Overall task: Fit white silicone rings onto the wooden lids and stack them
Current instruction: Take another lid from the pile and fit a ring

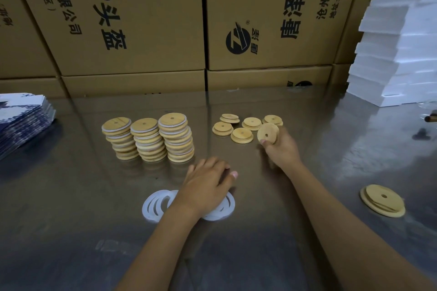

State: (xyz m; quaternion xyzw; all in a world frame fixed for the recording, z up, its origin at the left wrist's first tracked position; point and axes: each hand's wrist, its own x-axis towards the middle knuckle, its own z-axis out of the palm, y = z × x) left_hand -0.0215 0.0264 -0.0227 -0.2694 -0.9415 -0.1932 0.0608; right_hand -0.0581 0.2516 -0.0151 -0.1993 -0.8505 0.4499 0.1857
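Three lid stacks at 10 o'clock, loose lids at 12. Right hand pinches lid; left hand, fingers relaxed, over rings.

Single head-worn view, wide-angle, aimed forward and down across a reflective table. Near: both forearms entering from the bottom edge, left hand and right hand around mid-frame. Middle distance: lid stacks left of centre. Far: wall of cardboard boxes filling the top half, faced square-on. Edges bowed by the lens; white foam slabs leaning at far right, printed sheets cut off at left. No second view to overlap.
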